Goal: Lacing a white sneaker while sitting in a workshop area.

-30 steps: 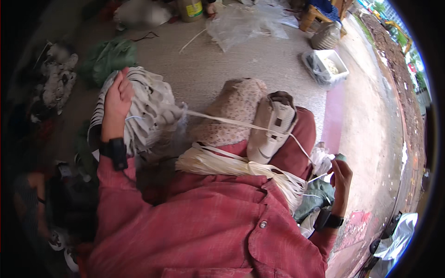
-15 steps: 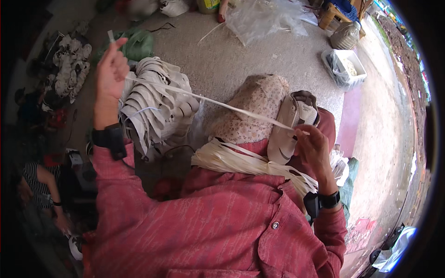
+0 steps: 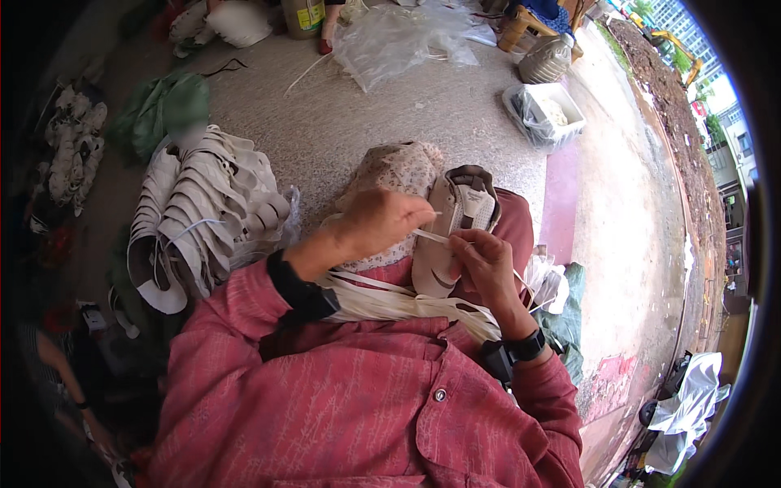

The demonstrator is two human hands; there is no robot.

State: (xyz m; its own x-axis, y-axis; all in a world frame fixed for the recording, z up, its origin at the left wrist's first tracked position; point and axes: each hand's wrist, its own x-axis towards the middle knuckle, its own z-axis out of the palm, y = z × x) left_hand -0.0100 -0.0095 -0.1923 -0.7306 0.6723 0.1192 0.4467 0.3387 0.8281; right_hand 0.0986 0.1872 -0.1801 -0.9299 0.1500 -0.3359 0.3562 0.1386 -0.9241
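A beige and white shoe upper (image 3: 431, 264) rests on my lap, its opening pointing away from me. My left hand (image 3: 382, 221) is closed above its left side, with a white tip poking out from the fingers. From under that hand a short stretch of white shoelace (image 3: 432, 236) runs across the upper to my right hand (image 3: 483, 259), which pinches it at the shoe's right side. Across my lap lies a thick bundle of cream laces (image 3: 374, 299), partly under my left wrist.
Left on the floor stands a row of stacked pale uppers (image 3: 215, 203), with a green bag (image 3: 159, 114) behind. Clear plastic sheeting (image 3: 399, 45) and a white tub (image 3: 561, 114) lie farther off. Another person's arm (image 3: 65, 374) shows at far left.
My left hand has come down from the far left to beside my right hand over the shoe upper. The long taut lace between them is now short. The view has shifted to the right.
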